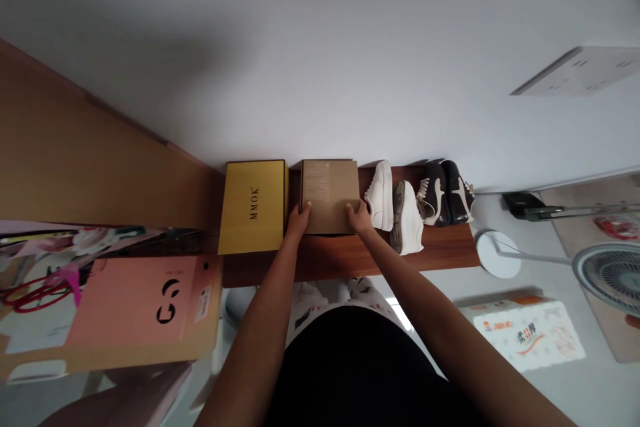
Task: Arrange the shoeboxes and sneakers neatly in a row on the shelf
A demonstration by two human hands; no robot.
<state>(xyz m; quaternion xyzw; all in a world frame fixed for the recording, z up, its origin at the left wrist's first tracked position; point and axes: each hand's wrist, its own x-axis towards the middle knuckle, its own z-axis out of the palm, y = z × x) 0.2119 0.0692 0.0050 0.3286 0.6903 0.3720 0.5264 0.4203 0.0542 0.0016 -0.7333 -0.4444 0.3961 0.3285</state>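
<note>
A brown cardboard box [330, 187] lies on the dark wooden shelf [350, 260], close against the wall. My left hand [300, 219] grips its near left side, thumb on top. At the near right corner, my right hand [359, 217] holds it the same way; the fingers of both hands are partly hidden by the box's sides. Left of this box is a yellow MMOK box [255, 207]. To the right stand a pair of white sneakers, one upright [383, 197] and one on its side [409, 220], and a pair of dark brown shoes [434, 193].
On the left, a pink box [137, 300] and red-handled scissors [37, 297] lie on a desk beside a tan panel [90, 147]. At the right are a tissue pack [530, 333], a fan [613, 277] and a round white base [499, 253]. A white wall [320, 53] rises behind the shelf.
</note>
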